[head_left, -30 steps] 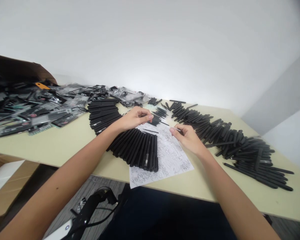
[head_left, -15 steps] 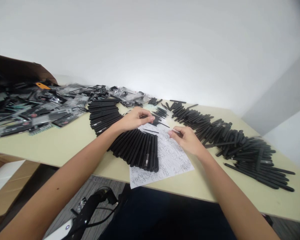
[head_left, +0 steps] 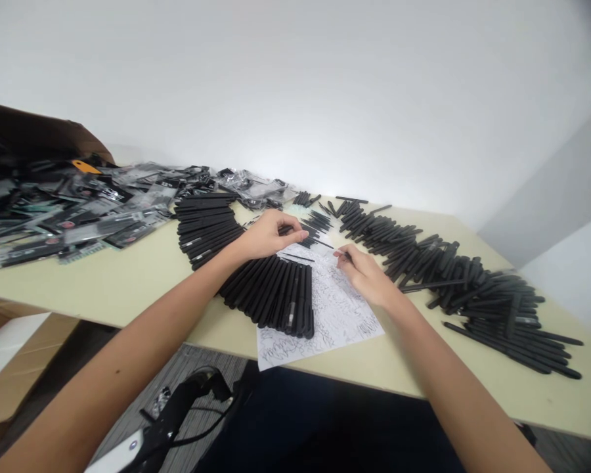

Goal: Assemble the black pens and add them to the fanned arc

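My left hand (head_left: 270,235) hangs above the top edge of a scribbled paper sheet (head_left: 337,309), its fingertips pinched on a thin black pen (head_left: 293,230) that is partly hidden by the fingers. My right hand (head_left: 367,276) is over the sheet's right side, pinching a slim pen refill (head_left: 345,256). Between my hands and below lies a tight fan of black pens (head_left: 270,292), which overlaps the paper. Another stack of black pens (head_left: 207,226) lies beyond my left wrist, and a long loose band of black pens (head_left: 448,279) runs to the right of my right hand.
The pale yellow table (head_left: 128,292) has a front edge near my arms. At the far left is a heap of bagged pens (head_left: 79,217) beside a brown cardboard box (head_left: 34,128). A black cable (head_left: 177,414) lies on the floor below.
My right hand has shifted down and left, closer to the paper. My left hand has moved slightly right, and its fingers have curled further over the pen.
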`<state>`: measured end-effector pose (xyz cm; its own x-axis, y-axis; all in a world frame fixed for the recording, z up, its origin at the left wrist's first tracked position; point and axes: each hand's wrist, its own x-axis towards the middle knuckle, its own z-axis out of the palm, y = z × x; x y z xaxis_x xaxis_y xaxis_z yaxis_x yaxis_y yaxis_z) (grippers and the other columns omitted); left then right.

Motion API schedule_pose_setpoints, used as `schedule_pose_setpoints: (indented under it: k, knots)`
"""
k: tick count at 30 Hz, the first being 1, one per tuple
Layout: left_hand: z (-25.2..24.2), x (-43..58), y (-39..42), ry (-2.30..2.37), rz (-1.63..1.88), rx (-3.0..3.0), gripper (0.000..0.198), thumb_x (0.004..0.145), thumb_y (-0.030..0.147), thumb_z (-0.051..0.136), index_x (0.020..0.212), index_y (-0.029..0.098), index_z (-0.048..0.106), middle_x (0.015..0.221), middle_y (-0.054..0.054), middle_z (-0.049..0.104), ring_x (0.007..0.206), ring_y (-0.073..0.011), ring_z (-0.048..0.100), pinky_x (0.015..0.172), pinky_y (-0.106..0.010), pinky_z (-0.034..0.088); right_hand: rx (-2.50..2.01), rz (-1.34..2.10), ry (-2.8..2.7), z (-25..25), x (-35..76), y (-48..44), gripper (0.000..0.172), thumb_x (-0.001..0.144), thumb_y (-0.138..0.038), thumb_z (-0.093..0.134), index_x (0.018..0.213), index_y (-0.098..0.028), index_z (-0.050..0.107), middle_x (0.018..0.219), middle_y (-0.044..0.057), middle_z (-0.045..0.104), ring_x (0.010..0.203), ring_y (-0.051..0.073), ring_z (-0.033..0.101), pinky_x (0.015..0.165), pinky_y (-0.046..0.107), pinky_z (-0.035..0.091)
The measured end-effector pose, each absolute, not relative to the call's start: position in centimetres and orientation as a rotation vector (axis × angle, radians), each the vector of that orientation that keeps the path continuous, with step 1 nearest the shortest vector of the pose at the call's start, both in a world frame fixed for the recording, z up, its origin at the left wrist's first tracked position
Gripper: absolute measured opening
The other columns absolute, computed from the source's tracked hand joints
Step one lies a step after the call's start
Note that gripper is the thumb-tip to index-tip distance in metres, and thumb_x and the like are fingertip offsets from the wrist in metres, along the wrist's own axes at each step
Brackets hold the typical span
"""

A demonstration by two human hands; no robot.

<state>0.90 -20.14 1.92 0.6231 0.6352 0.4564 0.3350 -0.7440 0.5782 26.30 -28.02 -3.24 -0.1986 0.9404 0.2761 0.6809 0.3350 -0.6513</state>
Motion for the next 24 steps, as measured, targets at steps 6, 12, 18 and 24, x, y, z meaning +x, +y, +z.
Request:
schedule_pose_setpoints:
  k: [6,12,18,24]
  knots:
    - [1.6,1.3,-20.4,0.716,0.848,2.416,0.033,0.091,0.042,0.065,0.082,0.012,0.074,0.072,-0.003,0.068,0.065,-0.0109,0.053,0.062,-0.022,0.039,-1.191,0.501,-2.099,-3.4,25.9,-28.0,0.024,0.102,-0.028,0.04,0.108,-0.019,0.062,0.088,0.005,0.067,0.083,0.02,0.062,0.08,0.031,0.044]
    - [1.0,2.1,-21.3,0.684,0.72,2.473,0.027,0.091,0.038,0.066,0.089,0.013,0.076,0.076,-0.003,0.069,0.066,-0.0112,0.055,0.063,-0.023,0.039,-1.121,0.516,-2.164,-2.7,25.5,-28.7,0.024,0.103,-0.03,0.045,0.109,-0.021,0.067,0.075,0.0,0.065,0.065,0.015,0.057,0.067,0.027,0.041]
    - [1.0,2.6,-21.9,0.658,0.703,2.519,0.022,0.091,0.034,0.067,0.086,0.014,0.074,0.074,-0.001,0.069,0.063,-0.01,0.053,0.062,-0.022,0.038,-1.18,0.532,-2.125,-2.6,25.4,-28.9,0.027,0.103,-0.038,0.048,0.116,-0.022,0.066,0.07,-0.001,0.065,0.058,0.014,0.055,0.063,0.026,0.04]
    - [0.9,2.6,-21.9,0.626,0.71,2.532,0.022,0.091,0.034,0.067,0.085,0.014,0.073,0.075,-0.001,0.07,0.065,-0.0105,0.055,0.065,-0.022,0.04,-1.171,0.483,-2.119,-2.5,25.3,-28.8,0.028,0.103,-0.037,0.047,0.086,-0.022,0.061,0.064,-0.003,0.06,0.057,0.013,0.053,0.06,0.026,0.037]
